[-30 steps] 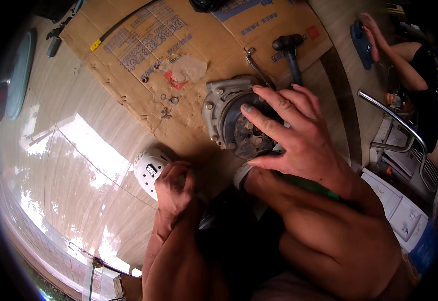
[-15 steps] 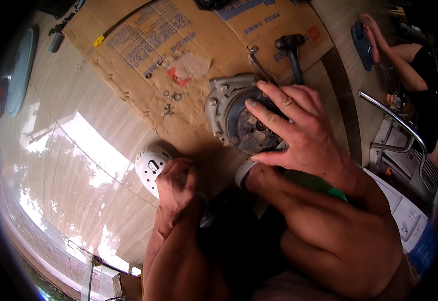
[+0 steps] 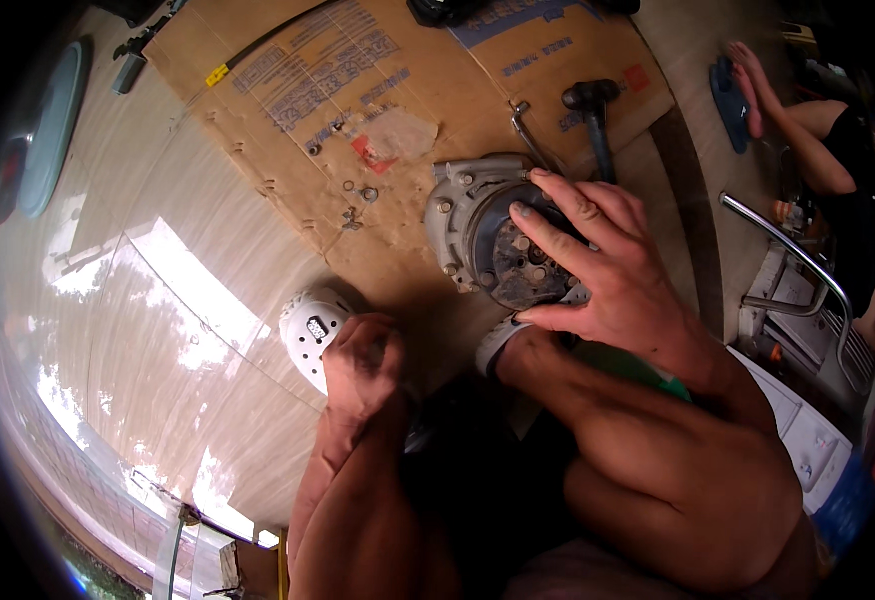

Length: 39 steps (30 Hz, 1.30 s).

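A grey cast-metal machine part (image 3: 449, 225) with bolts around its rim sits on the cardboard in front of my feet. Set into it is a dark, dirty round plate (image 3: 513, 262) carrying several bolt heads. My right hand (image 3: 607, 245) lies over the part's right side, fingers spread and thumb at the near edge. By my left foot, my left hand (image 3: 362, 362) is curled closed beside a white clog (image 3: 309, 335); its fingers hide whatever may be inside. A dark-headed hammer (image 3: 594, 110) and a metal wrench (image 3: 527, 130) lie just beyond the part.
Flattened cardboard (image 3: 257, 150) covers the floor ahead. Loose bolts (image 3: 352, 220) and a ring (image 3: 369, 194) lie on it. A yellow-tipped cable (image 3: 219, 74) crosses its far left. At right are a chrome tube frame (image 3: 797, 232) and another person's bare foot (image 3: 747, 75) near a dark slipper.
The whole view has shifted slightly, so things sit a little further right and lower. My right hand stays spread on the machine part, and my left hand stays curled by the clog.
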Each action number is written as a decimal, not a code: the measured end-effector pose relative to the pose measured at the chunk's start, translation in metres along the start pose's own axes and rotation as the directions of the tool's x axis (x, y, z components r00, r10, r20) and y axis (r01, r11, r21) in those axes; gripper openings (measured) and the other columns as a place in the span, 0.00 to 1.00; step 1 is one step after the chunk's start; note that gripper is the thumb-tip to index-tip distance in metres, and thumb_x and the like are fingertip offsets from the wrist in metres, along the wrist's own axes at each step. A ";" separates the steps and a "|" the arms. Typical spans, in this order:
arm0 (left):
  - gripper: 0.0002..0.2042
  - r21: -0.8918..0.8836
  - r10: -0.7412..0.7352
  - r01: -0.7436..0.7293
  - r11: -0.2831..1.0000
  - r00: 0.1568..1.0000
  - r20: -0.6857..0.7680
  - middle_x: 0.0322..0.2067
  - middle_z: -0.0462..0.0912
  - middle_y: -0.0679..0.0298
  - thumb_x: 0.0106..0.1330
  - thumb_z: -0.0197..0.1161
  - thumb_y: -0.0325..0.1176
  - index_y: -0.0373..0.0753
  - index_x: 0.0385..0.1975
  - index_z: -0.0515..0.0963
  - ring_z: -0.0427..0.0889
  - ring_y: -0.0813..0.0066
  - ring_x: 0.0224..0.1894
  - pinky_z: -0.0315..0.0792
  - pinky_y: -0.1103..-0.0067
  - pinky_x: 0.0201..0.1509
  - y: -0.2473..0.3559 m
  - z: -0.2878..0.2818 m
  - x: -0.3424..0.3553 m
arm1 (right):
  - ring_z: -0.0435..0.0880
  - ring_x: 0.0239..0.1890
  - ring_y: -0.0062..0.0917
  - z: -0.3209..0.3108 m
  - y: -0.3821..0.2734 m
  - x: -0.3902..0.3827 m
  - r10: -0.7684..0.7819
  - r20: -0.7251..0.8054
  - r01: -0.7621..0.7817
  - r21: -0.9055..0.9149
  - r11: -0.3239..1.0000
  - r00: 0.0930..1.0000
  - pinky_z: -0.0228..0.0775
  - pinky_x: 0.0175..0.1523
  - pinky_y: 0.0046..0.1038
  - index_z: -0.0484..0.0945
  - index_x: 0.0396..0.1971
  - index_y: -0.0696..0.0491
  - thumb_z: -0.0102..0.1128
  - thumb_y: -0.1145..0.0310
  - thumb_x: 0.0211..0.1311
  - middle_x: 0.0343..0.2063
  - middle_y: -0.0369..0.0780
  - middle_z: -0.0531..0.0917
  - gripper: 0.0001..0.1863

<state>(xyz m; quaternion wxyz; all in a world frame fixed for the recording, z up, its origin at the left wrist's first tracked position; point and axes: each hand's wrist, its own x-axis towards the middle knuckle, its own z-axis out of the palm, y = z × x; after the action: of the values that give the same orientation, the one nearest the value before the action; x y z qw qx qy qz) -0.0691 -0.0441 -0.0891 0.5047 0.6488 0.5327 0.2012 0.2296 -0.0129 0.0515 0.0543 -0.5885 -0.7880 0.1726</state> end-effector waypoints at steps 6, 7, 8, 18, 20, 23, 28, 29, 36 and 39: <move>0.03 0.018 0.009 -0.009 1.000 1.000 -0.001 0.37 0.88 0.57 0.58 0.67 0.26 0.37 0.30 0.84 0.89 0.56 0.38 0.82 0.69 0.43 0.000 0.000 0.000 | 0.72 0.62 0.39 -0.004 0.000 0.002 -0.027 0.023 0.027 0.018 0.999 0.999 0.62 0.65 0.43 0.79 0.62 0.48 0.84 0.57 0.34 0.66 0.44 0.72 0.46; 0.03 0.021 0.014 -0.013 1.000 1.000 -0.005 0.38 0.88 0.57 0.58 0.67 0.26 0.37 0.30 0.84 0.89 0.56 0.38 0.82 0.69 0.43 0.000 -0.001 -0.001 | 0.71 0.63 0.39 -0.004 -0.001 0.003 -0.032 0.032 0.032 0.018 0.999 0.999 0.62 0.66 0.43 0.79 0.62 0.48 0.84 0.57 0.34 0.67 0.44 0.72 0.46; 0.03 0.022 0.014 -0.014 1.000 1.000 -0.003 0.38 0.88 0.57 0.58 0.67 0.26 0.37 0.30 0.84 0.89 0.56 0.38 0.82 0.69 0.43 -0.001 0.000 0.000 | 0.71 0.63 0.39 -0.004 -0.001 0.002 -0.030 0.031 0.030 0.019 0.999 0.999 0.62 0.66 0.43 0.79 0.62 0.48 0.84 0.57 0.34 0.67 0.44 0.72 0.46; 0.02 0.037 0.004 -0.005 0.999 1.000 0.015 0.38 0.88 0.57 0.59 0.66 0.26 0.37 0.30 0.83 0.88 0.57 0.38 0.82 0.69 0.43 0.000 0.001 0.001 | 0.71 0.65 0.39 -0.001 0.001 0.000 -0.004 0.024 0.004 0.016 1.000 1.000 0.59 0.68 0.44 0.78 0.63 0.48 0.83 0.56 0.35 0.68 0.44 0.71 0.46; 0.02 0.045 0.003 -0.004 0.999 1.000 0.004 0.38 0.88 0.57 0.59 0.66 0.26 0.37 0.30 0.83 0.88 0.57 0.38 0.82 0.69 0.43 -0.001 0.000 0.000 | 0.70 0.67 0.40 -0.001 0.000 0.000 0.002 0.037 -0.003 0.033 0.999 0.999 0.58 0.70 0.44 0.78 0.63 0.49 0.83 0.55 0.35 0.70 0.45 0.70 0.47; 0.03 0.027 0.013 -0.013 1.000 1.000 0.005 0.38 0.88 0.57 0.59 0.66 0.27 0.37 0.31 0.83 0.88 0.57 0.38 0.82 0.69 0.43 -0.001 0.000 -0.001 | 0.70 0.67 0.40 -0.001 -0.001 -0.002 0.009 0.027 -0.010 0.038 0.999 1.000 0.57 0.71 0.43 0.78 0.63 0.49 0.83 0.55 0.34 0.69 0.45 0.71 0.48; 0.04 0.026 0.023 -0.024 0.999 1.000 0.009 0.38 0.88 0.57 0.59 0.66 0.27 0.37 0.32 0.84 0.88 0.57 0.38 0.82 0.69 0.43 0.001 -0.003 -0.001 | 0.70 0.68 0.41 -0.002 -0.002 0.000 0.009 0.022 -0.009 0.001 1.000 1.000 0.58 0.71 0.43 0.79 0.63 0.49 0.83 0.55 0.34 0.69 0.45 0.72 0.47; 0.04 0.029 0.022 -0.022 0.999 1.000 0.007 0.38 0.88 0.57 0.59 0.66 0.27 0.37 0.32 0.84 0.88 0.57 0.38 0.82 0.69 0.43 0.000 -0.003 -0.001 | 0.70 0.68 0.41 -0.002 -0.003 0.000 0.007 0.021 -0.007 0.005 1.000 1.000 0.58 0.71 0.43 0.79 0.63 0.49 0.83 0.55 0.34 0.69 0.45 0.72 0.47; 0.04 0.053 0.045 -0.044 0.998 0.999 -0.006 0.38 0.88 0.57 0.59 0.66 0.27 0.37 0.32 0.84 0.88 0.57 0.38 0.82 0.69 0.43 0.000 0.001 0.000 | 0.70 0.67 0.40 0.003 0.002 -0.004 0.013 0.013 -0.013 0.046 0.999 1.000 0.58 0.70 0.45 0.78 0.64 0.47 0.83 0.55 0.35 0.68 0.44 0.71 0.47; 0.04 0.071 0.054 -0.054 0.996 0.999 0.001 0.38 0.88 0.57 0.59 0.66 0.27 0.37 0.32 0.84 0.88 0.58 0.39 0.82 0.69 0.44 0.002 0.001 0.001 | 0.70 0.67 0.39 0.004 0.004 -0.004 0.013 -0.005 -0.012 0.049 0.999 1.000 0.58 0.68 0.48 0.78 0.64 0.45 0.83 0.55 0.36 0.68 0.43 0.71 0.47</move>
<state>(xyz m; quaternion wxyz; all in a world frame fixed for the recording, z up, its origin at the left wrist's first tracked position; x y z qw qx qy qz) -0.0673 -0.0438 -0.0881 0.4754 0.6805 0.5220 0.1959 0.2332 -0.0169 0.0472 0.0696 -0.5923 -0.7797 0.1906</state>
